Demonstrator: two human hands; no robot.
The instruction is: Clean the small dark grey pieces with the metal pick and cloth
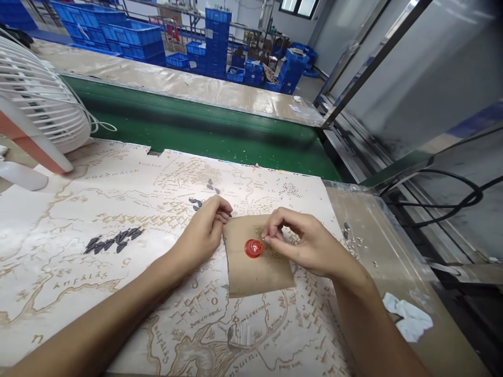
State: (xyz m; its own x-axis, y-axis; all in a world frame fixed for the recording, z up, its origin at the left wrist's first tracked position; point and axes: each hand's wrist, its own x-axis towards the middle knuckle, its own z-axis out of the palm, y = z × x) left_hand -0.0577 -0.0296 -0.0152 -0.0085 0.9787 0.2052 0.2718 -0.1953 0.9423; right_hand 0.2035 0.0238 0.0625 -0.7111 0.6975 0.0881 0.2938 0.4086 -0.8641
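My left hand [206, 228] rests on the map-printed sheet [153, 293] by the left edge of a brown cardboard piece [255, 280]. Its fingers are curled together, with a dark bit just showing at the tips; what it is I cannot make out. Over the cardboard's right side, my right hand [301, 238] pinches thumb and forefinger beside a small round red dish [253, 248] with a shiny surface. Anything in that pinch is too small to name. Tiny brown grains [272, 255] lie on the cardboard. Small dark leaf-shaped pieces [195, 202] lie just beyond my left hand.
More dark pieces [113, 241] lie in a group at left. A white fan [43, 99] stands at far left. Small specks [290, 189] and a crumpled white cloth [408, 317] lie at right. Beyond runs a green conveyor belt [204, 133], with blue crates [133, 39] behind.
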